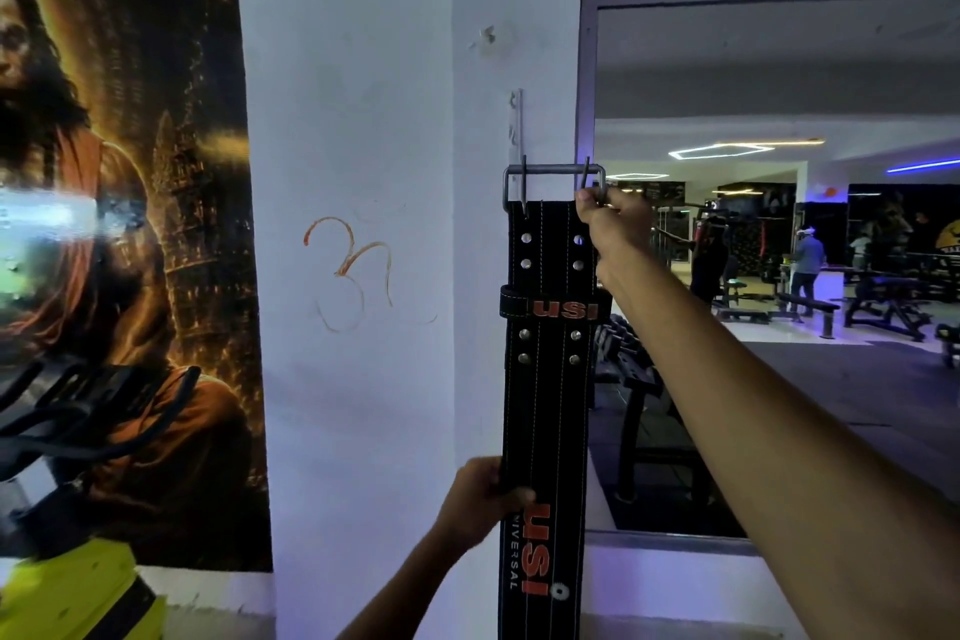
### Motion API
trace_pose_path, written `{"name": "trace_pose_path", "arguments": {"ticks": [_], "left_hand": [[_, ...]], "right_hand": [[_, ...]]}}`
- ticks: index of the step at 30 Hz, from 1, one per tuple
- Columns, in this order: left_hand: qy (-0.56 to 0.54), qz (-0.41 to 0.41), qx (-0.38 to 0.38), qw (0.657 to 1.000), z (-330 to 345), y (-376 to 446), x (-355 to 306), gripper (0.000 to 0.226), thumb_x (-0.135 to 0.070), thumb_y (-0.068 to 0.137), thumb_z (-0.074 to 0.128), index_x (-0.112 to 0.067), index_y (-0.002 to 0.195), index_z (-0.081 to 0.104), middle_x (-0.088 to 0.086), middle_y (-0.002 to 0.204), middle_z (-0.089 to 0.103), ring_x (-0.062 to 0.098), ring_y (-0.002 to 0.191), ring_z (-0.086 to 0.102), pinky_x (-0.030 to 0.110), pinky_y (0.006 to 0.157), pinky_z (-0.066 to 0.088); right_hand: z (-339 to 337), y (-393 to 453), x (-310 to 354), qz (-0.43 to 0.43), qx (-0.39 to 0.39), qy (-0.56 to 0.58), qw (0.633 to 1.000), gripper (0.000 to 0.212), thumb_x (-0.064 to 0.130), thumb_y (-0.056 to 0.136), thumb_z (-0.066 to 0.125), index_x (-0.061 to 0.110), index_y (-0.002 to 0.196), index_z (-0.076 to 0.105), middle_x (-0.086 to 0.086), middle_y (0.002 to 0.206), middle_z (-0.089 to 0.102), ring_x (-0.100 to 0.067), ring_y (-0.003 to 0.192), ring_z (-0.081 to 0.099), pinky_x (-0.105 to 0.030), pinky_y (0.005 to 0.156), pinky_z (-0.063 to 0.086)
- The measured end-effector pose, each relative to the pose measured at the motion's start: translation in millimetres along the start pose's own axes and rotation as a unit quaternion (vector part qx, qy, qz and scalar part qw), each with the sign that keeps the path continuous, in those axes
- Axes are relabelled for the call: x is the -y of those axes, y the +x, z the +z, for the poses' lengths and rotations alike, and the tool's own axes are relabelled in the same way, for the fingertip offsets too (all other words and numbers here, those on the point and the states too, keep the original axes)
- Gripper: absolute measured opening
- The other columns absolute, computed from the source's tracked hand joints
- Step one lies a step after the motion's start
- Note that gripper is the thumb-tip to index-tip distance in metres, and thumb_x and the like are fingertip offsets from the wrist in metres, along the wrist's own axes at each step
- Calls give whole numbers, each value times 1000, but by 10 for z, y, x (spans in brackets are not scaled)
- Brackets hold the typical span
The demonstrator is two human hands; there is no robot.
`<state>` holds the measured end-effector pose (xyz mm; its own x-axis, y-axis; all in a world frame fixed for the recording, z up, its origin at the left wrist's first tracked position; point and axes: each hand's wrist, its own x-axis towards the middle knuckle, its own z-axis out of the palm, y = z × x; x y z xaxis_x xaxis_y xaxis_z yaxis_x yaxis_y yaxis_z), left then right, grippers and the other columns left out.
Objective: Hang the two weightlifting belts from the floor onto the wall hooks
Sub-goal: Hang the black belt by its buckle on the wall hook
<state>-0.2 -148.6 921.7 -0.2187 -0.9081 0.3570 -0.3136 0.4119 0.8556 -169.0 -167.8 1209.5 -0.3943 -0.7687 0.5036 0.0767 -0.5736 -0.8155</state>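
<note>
Your left hand (480, 496) grips the belt (545, 405) low on its edge; your right hand (610, 218) pinches the buckle (553, 185) against the white wall (363, 120). Seat the buckle fully on the hook (516, 130) before releasing.

White pillar (363, 120), poster (119, 224), mirror (779, 276).

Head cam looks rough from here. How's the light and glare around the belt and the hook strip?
Head view: dim, bluish room light; the black belt stays legible, orange lettering sharp. The buckle and metal hook strip are faint against the white pillar. Strong glare smears the poster at left. Wide-angle bending shows at the edges.
</note>
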Motion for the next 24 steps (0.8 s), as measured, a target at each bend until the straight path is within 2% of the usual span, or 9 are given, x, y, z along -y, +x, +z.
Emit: {"name": "trace_pose_path", "arguments": {"ticks": [2, 3, 6, 7, 11, 16, 17, 21, 24], "left_hand": [[16, -7, 46, 999, 6, -56, 129, 4, -17, 79, 76, -20, 81, 77, -5, 81, 77, 8, 79, 72, 39, 79, 59], [7, -10, 48, 999, -12, -48, 123, 3, -22, 81, 77, -18, 80, 77, -4, 82, 77, 10, 80, 71, 38, 79, 58], [-50, -5, -18, 999, -109, 138, -107, 49, -51, 80, 78, -3, 86, 73, 4, 84, 71, 17, 80, 65, 45, 79, 56], [-72, 9, -43, 996, -159, 204, -272, 52, -52, 82, 77, -1, 89, 73, 4, 83, 71, 17, 79, 65, 43, 78, 55], [-118, 61, -54, 990, -347, 435, -762, 13, -17, 92, 71, -7, 97, 76, 1, 89, 79, 13, 84, 74, 31, 82, 61], [-63, 25, -16, 998, -170, 325, -336, 8, -6, 88, 75, -2, 95, 76, 9, 91, 77, 19, 86, 72, 37, 84, 59], [-45, 18, -3, 999, -106, 255, -193, 2, -7, 86, 76, -9, 86, 77, 4, 85, 77, 15, 81, 71, 34, 80, 58], [78, -24, 58, 995, 37, 60, 202, 29, -21, 81, 79, -36, 60, 64, -19, 63, 65, -2, 65, 59, 25, 69, 49], [115, -24, 63, 991, -61, 122, 155, 29, -51, 77, 75, -27, 64, 66, -17, 65, 62, 1, 67, 57, 27, 70, 48]], "right_hand": [[-6, 13, -37, 1, -10, -3, 1000, 5, 15, 90, 70, 16, 85, 71, 0, 89, 65, -16, 80, 59, -27, 63, 58], [-9, 10, -47, -1, -9, -4, 1000, 2, 14, 90, 70, 14, 89, 72, -2, 92, 66, -16, 86, 60, -24, 63, 53], [-8, 16, -89, -10, -1, -5, 1000, 12, 14, 90, 69, 9, 101, 72, -6, 103, 68, -15, 92, 60, -16, 60, 43], [-6, 9, -96, -9, 2, -4, 1000, 13, 15, 91, 69, 9, 102, 72, -6, 104, 68, -14, 91, 60, -16, 60, 43], [6, -36, -98, -4, 13, -5, 1000, 14, 16, 91, 68, 10, 104, 72, -5, 104, 68, -13, 90, 59, -15, 57, 41], [-41, -60, -48, -2, 4, 9, 1000, 17, 14, 92, 68, 8, 107, 71, -1, 96, 63, -11, 82, 57, -6, 36, 39], [-55, -60, -54, -2, 2, 9, 1000, 17, 14, 92, 68, 8, 108, 71, 0, 96, 63, -10, 83, 57, -4, 35, 37], [-117, -80, -147, 10, 3, 4, 1000, 19, 14, 92, 67, 6, 108, 71, -1, 96, 64, -11, 79, 58, -10, 41, 43], [-166, -107, -232, 26, -10, 10, 1000, 19, 13, 92, 67, 9, 110, 70, -2, 101, 66, -8, 78, 59, -10, 40, 44]]}}
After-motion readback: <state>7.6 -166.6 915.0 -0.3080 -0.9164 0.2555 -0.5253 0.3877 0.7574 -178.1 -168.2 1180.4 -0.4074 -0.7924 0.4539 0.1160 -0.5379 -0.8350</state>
